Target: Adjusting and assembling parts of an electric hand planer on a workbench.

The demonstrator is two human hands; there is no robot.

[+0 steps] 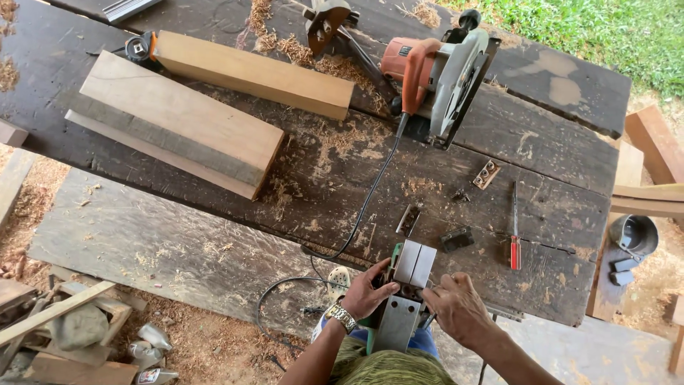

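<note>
A green and grey power planer lies upside down at the near edge of the dark plank workbench, its metal sole plates facing up. My left hand, with a metal watch on the wrist, grips the planer's left side. My right hand is closed over its right side by the gap between the plates; what its fingers hold is hidden. A small metal part lies just beyond the planer, and a dark block sits to its right. A red-handled screwdriver lies further right.
An orange circular saw rests at the back, its black cord trailing toward me. Two thick wood blocks lie at left. Another small bracket sits mid-bench. Sawdust, scrap wood and bottles litter the ground; a metal bowl sits right.
</note>
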